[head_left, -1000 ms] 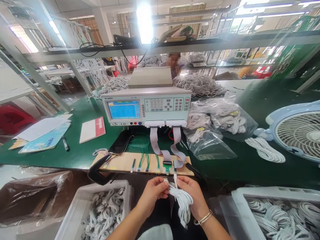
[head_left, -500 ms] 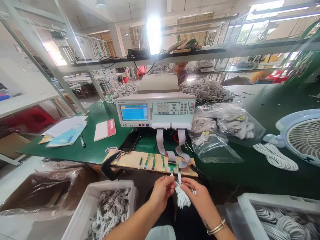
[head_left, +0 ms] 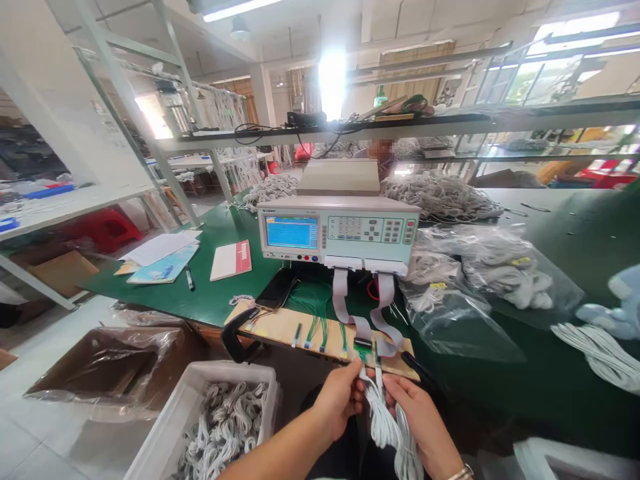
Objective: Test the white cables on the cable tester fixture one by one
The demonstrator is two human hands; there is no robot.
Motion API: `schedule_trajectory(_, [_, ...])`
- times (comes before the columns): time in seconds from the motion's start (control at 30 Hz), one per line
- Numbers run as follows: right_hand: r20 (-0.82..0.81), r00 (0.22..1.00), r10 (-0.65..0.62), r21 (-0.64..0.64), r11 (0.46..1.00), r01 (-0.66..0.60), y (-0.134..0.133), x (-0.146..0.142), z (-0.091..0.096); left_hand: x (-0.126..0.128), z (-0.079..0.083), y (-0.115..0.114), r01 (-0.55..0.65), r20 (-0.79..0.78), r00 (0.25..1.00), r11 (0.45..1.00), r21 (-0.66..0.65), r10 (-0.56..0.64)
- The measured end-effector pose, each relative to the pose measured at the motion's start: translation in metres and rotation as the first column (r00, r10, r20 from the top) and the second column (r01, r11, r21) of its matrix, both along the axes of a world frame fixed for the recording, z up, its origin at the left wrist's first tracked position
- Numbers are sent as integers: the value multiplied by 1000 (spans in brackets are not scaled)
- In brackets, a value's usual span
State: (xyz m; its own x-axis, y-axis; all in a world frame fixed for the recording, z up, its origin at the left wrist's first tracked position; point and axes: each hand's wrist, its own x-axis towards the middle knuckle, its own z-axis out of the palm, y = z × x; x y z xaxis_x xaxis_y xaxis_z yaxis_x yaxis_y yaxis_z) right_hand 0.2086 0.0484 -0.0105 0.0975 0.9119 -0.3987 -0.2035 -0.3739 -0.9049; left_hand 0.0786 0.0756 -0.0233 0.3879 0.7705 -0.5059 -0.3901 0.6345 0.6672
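Your left hand [head_left: 343,398] pinches the white cable [head_left: 383,421] near the board [head_left: 283,322]; your right hand [head_left: 419,415] grips it too, before the lit tester [head_left: 370,230].

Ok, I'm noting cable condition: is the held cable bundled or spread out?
Bundled: the white cable hangs in gathered loops between the left hand and right hand.

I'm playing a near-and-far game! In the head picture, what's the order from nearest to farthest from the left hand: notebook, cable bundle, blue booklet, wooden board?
1. Cable bundle: touching the left hand, on its right side.
2. Wooden board: just ahead of the hand.
3. Notebook: farther ahead and left.
4. Blue booklet: farthest left, past the notebook.
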Motion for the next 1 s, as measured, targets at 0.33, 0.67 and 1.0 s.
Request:
schedule_trajectory(0.33, [105,993,61,10,998,-62,12,-8,-2,4,-10,8,-48,-51,997,987,155,57])
schedule_trajectory(0.67, [336,938,83,139,981,-136,-15,-10,-15,16,-2,-20,-239,33,971,962,134,236])
schedule_trajectory(1.0, [828,531,183,222,762,-608,-36,-45,-16,-95,-37,-48,275,-496,851,951,140,-173])
